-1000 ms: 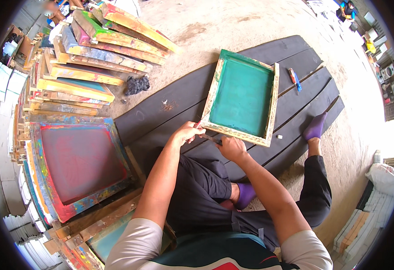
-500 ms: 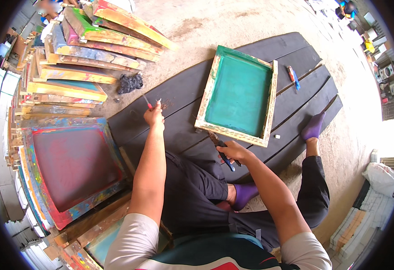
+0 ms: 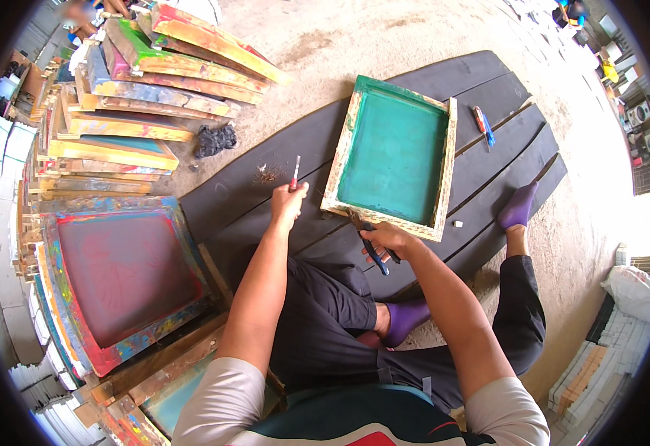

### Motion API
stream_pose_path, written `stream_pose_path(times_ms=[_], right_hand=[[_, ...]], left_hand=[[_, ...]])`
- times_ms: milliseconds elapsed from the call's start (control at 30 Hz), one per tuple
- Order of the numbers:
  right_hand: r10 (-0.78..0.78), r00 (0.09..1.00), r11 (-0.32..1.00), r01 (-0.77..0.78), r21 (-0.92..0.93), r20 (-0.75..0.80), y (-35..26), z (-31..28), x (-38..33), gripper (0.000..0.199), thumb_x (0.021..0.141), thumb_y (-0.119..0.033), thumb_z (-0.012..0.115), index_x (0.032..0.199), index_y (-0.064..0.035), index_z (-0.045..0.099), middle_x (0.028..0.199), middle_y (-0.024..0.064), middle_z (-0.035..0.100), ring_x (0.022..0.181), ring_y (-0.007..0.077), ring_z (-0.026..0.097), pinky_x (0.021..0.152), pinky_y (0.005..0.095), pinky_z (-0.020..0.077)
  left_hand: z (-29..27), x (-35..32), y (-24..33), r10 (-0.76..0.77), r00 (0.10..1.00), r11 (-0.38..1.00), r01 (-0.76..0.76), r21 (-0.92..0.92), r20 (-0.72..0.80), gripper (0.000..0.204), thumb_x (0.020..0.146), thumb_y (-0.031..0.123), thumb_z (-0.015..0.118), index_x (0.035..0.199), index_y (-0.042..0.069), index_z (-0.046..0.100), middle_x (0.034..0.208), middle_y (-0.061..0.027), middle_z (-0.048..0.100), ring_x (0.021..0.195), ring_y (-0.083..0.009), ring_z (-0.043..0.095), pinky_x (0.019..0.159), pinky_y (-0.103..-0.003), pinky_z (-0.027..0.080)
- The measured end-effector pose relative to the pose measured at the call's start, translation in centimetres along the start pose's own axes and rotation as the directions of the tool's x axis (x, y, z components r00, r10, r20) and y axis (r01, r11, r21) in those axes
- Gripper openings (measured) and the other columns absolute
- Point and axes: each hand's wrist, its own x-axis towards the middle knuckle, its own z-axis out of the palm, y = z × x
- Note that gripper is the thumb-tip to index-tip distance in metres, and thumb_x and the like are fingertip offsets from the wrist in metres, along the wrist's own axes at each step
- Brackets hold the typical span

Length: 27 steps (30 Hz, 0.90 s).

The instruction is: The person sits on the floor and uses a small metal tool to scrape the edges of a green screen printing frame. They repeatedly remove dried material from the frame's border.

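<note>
Just past the lap, work looks partway, by my reading: tools in hand, a small heap of brownish scraps [image 3: 269, 175] on the dark boards [image 3: 239, 202], green mesh still across its wooden frame [image 3: 395, 156]. How much is left, can't tell. Hands apart from each other. Right hand [image 3: 388, 239] wrapped loosely round pliers [image 3: 370, 239], handles splayed, forearm slanting in from lower right; the pliers' tip is at the frame's near edge, contact unclear. Left hand [image 3: 289, 204] closed round a slim red tool [image 3: 295, 177], pale shaft pointing away from the body, arm nearly straight, well clear of the wood. Frame lies flat on the boards, ahead of the right hand, slightly skewed. Small white block [image 3: 458, 224] just off its near right corner. Farther out, right of the frame: a red-and-blue tool [image 3: 483, 128]. Beyond the boards, left: black crumpled plastic [image 3: 215, 140], then paint-stained frames [image 3: 183, 67] stacked on bare ground.
</note>
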Motion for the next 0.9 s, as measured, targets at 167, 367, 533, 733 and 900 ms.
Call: stream_pose_path(times_ms=[167,367,533,733,900], right_hand=[[0.023,1.0,0.997,-0.024,-0.08,-0.019,-0.5,-0.1,0.2,0.044,0.105,-0.038,0.06,0.121,0.0036,0.057,0.099,0.0217,0.073,0.076,0.0264,0.076,0.057,0.039,0.0607],[-0.384,0.865,0.757,0.095,-0.646,-0.322,1.5,2.6,1.3,0.048,0.1,-0.038,0.064,0.107,0.0088,0.066,0.085,0.0286,0.071,0.077,0.0381,0.074,0.068,0.0482,0.0605],[-0.537,0.693,0.69,0.032,-0.723,-0.482,4.5,4.8,2.7,0.043,0.098,-0.04,0.066,0.092,0.0024,0.065,0.078,0.0293,0.071,0.078,0.0495,0.071,0.073,0.0562,0.0579],[-0.524,0.718,0.732,0.105,-0.674,-0.458,4.7,4.7,2.0,0.045,0.1,-0.043,0.062,0.094,0.0011,0.063,0.081,0.0321,0.07,0.084,0.0511,0.071,0.078,0.0588,0.0569],[-0.615,0.677,0.701,0.234,-0.674,-0.404,4.0,5.1,1.3,0.044,0.098,-0.043,0.065,0.095,0.0008,0.064,0.079,0.0317,0.069,0.082,0.052,0.069,0.076,0.0588,0.0561]], left_hand=[[1.6,-1.4,0.1,0.024,0.994,0.973,-0.047,0.225,0.105,0.024,0.088,0.028,0.08,0.09,0.004,0.075,0.065,-0.0042,0.066,0.047,-0.0133,0.058,0.044,-0.034,0.045],[2.2,-1.7,-0.3,0.018,0.981,0.957,-0.074,0.28,0.196,0.021,0.088,0.023,0.078,0.089,0.004,0.073,0.064,-0.0047,0.065,0.046,-0.013,0.057,0.043,-0.033,0.043],[2.2,-1.9,0.1,-0.036,0.982,0.963,-0.015,0.269,0.183,0.021,0.089,0.023,0.078,0.089,0.003,0.073,0.064,-0.0045,0.065,0.045,-0.0125,0.055,0.043,-0.033,0.042],[1.8,-2.3,1.3,0.041,0.981,0.974,-0.082,0.211,0.189,0.022,0.093,0.023,0.077,0.095,0.002,0.074,0.068,-0.0022,0.066,0.044,-0.0079,0.05,0.039,-0.028,0.037],[1.7,-4.1,3.3,-0.01,0.855,0.996,-0.035,0.077,0.518,0.025,0.097,0.023,0.074,0.104,-0.001,0.072,0.084,-0.007,0.072,0.046,-0.0037,0.048,0.038,-0.023,0.034]])
